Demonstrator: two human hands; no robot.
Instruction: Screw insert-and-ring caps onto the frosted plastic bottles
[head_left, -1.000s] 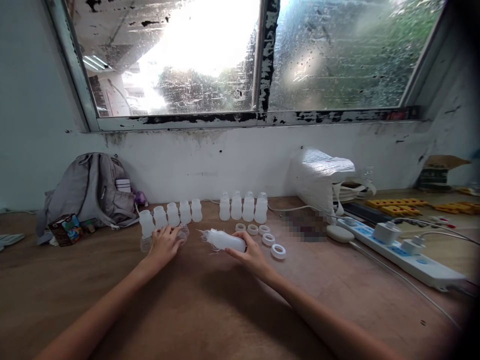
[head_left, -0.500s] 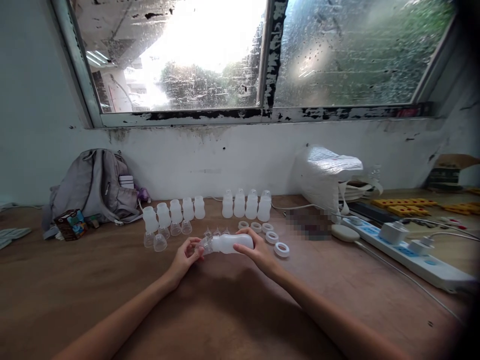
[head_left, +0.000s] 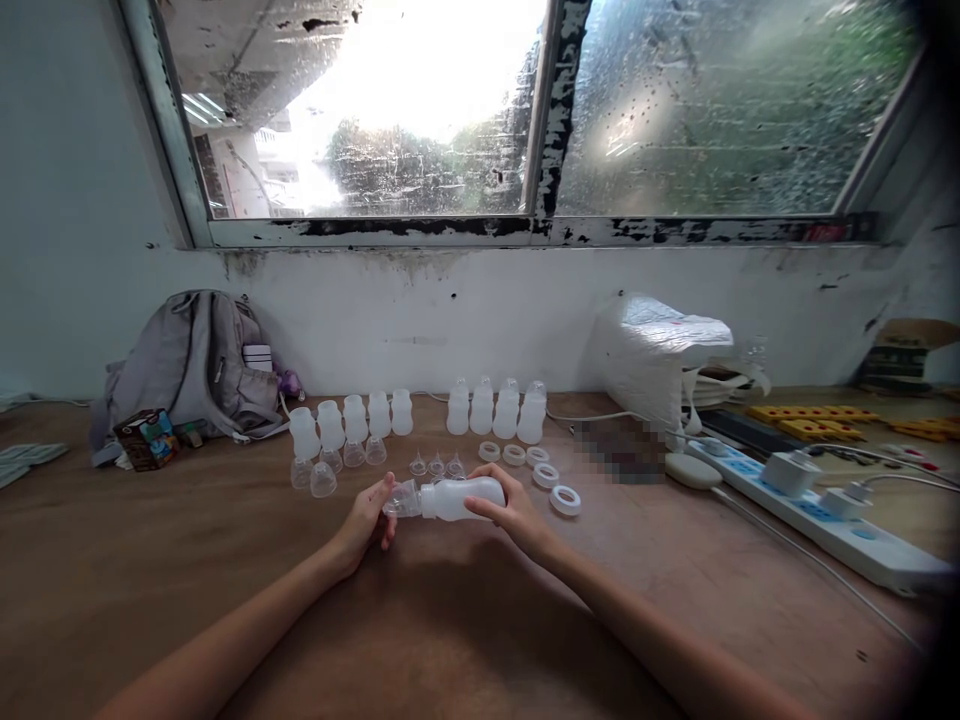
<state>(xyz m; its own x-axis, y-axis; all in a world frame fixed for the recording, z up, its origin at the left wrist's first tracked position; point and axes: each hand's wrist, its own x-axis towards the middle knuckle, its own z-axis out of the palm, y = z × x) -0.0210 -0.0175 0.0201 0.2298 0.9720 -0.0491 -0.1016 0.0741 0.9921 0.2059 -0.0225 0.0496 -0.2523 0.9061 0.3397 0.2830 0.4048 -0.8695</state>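
Observation:
A small white plastic bottle (head_left: 454,496) lies sideways in the air over the wooden table (head_left: 420,610). My right hand (head_left: 510,510) is wrapped round its body. My left hand (head_left: 367,515) pinches a clear cap (head_left: 403,498) against the bottle's neck end. Behind my hands stand two rows of white bottles, one on the left (head_left: 349,420) and one further right (head_left: 495,408). Clear caps (head_left: 334,468) lie in front of the left row, small clear teats (head_left: 436,465) lie in the middle, and white rings (head_left: 536,468) lie to the right.
A grey backpack (head_left: 191,375) and a small carton (head_left: 146,438) sit at the back left. A white plastic bag (head_left: 649,355) leans on the wall at the right. A power strip (head_left: 817,515) with plugged chargers runs along the right side, with yellow parts (head_left: 817,420) behind it.
My left hand left the caps by the left bottle row and came to the bottle's neck with a clear cap. My right hand stayed on the bottle.

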